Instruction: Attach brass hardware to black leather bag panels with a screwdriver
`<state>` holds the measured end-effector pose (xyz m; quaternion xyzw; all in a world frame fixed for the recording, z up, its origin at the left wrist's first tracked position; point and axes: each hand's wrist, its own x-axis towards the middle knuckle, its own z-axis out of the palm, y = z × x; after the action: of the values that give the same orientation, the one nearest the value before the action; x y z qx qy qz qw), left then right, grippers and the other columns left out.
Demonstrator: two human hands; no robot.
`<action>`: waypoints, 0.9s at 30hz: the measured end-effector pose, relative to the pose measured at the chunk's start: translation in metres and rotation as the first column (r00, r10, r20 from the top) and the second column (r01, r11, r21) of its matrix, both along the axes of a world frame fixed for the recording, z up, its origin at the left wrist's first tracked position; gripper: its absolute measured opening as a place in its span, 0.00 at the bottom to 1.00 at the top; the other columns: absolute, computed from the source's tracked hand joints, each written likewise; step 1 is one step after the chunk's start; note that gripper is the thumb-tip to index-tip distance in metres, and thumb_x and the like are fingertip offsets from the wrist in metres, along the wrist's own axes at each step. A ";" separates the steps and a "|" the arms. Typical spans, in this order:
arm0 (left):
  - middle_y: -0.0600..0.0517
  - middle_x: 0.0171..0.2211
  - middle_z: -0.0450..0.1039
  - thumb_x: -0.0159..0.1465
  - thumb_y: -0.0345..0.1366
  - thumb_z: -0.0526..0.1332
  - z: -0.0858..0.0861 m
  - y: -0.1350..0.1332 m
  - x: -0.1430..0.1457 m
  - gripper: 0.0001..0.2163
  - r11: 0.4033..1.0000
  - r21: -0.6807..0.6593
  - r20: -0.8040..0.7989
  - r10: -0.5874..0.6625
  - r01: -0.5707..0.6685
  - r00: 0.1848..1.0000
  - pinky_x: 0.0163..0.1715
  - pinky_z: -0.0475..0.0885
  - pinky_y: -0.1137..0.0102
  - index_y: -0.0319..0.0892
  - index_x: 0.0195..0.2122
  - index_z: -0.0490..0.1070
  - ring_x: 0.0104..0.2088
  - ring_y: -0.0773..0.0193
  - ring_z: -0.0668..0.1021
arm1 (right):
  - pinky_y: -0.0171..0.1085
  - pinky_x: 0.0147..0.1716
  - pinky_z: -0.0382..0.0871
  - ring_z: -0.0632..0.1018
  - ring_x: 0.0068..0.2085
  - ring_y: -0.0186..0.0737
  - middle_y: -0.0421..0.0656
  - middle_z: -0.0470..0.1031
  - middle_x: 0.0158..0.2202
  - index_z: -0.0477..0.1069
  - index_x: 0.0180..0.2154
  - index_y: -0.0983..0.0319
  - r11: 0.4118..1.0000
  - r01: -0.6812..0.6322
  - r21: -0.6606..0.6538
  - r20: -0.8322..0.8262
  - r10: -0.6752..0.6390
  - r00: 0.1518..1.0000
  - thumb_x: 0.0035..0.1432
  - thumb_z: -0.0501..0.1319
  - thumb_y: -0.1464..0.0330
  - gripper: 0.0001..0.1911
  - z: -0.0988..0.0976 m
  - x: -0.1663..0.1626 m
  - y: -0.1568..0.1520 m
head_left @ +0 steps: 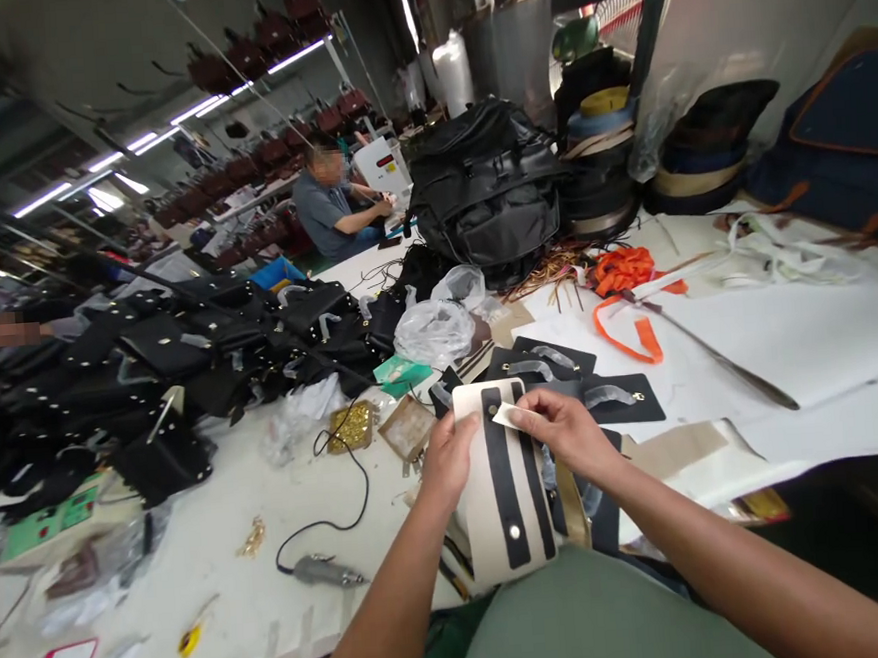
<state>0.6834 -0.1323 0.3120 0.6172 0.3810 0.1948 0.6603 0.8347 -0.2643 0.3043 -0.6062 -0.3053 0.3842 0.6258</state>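
Observation:
I hold a cream bag panel point(501, 510) with two black vertical straps and metal studs, upright over the table's near edge. My left hand point(448, 459) grips its upper left edge, fingers closed on it. My right hand point(562, 431) pinches a small pale paper strip point(506, 415) at the panel's top, between the straps. Flat black leather pieces point(624, 396) with clear tape lie on the table just behind the panel.
A heap of black bags point(185, 357) fills the left of the white table point(223, 575). A cabled hand tool point(325, 573), trays of brass fittings point(352, 427), plastic bags point(435, 331), an orange strap point(623, 276) and a black backpack point(485, 190) are around. A person point(333, 211) sits farther back.

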 end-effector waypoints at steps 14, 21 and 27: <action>0.46 0.39 0.84 0.56 0.44 0.73 0.045 -0.012 0.003 0.18 0.981 0.095 -0.029 -0.167 0.169 0.985 0.40 0.75 0.68 0.37 0.42 0.81 0.39 0.55 0.83 | 0.36 0.33 0.62 0.70 0.32 0.36 0.37 0.72 0.29 0.74 0.32 0.60 0.994 0.037 -0.107 0.255 -0.008 0.967 0.63 0.64 0.54 0.17 0.021 -0.013 -0.005; 0.48 0.37 0.84 0.58 0.40 0.69 0.054 -0.004 0.005 0.11 0.949 0.197 -0.121 -0.226 0.246 0.967 0.38 0.75 0.69 0.38 0.39 0.81 0.37 0.57 0.82 | 0.35 0.31 0.61 0.69 0.31 0.35 0.36 0.70 0.29 0.72 0.33 0.60 0.989 -0.066 -0.132 0.319 0.105 0.942 0.66 0.61 0.58 0.14 0.042 -0.013 -0.016; 0.50 0.32 0.82 0.58 0.41 0.69 0.044 -0.012 0.005 0.10 0.918 0.322 -0.198 -0.171 0.229 0.965 0.33 0.73 0.71 0.39 0.33 0.80 0.33 0.58 0.81 | 0.36 0.33 0.59 0.72 0.32 0.37 0.38 0.74 0.29 0.71 0.32 0.60 0.977 -0.003 -0.211 0.550 0.122 0.827 0.67 0.59 0.63 0.11 0.041 -0.019 -0.015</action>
<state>0.6886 -0.1445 0.3559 0.7725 0.3296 0.1372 0.5252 0.8161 -0.2796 0.3456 -0.7417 -0.4545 0.2391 0.4315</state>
